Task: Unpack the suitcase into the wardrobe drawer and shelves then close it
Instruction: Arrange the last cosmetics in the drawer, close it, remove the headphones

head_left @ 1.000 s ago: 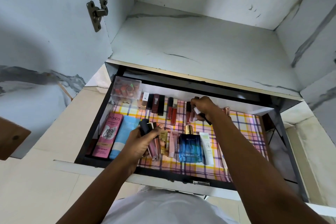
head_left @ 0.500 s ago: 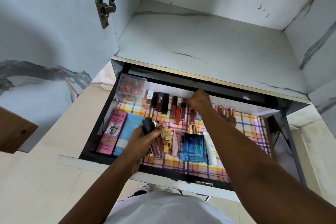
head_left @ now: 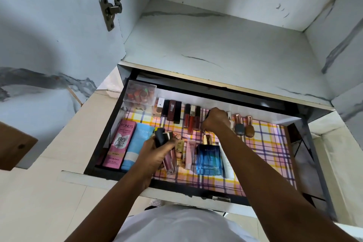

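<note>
— Pale marble walls wrap round the open drawer (head_left: 110,143), where we are busy laying out makeup.

— What do we have hold of?

— Our left hand (head_left: 157,155) curls tight round a bunch of lip tubes (head_left: 167,147) above the front row. Our right hand (head_left: 215,122) is curled at the back row, on something dark and thin; we cannot tell what.

— And next?

— We think we set it down in line, then pick one tube from the bunch. Careful, the little bottles (head_left: 244,128) stand just beside.

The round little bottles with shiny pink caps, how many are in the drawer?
2: a grey one and a brown one, side by side at the back of the drawer, right of the right hand. That hand may hide more.
</note>
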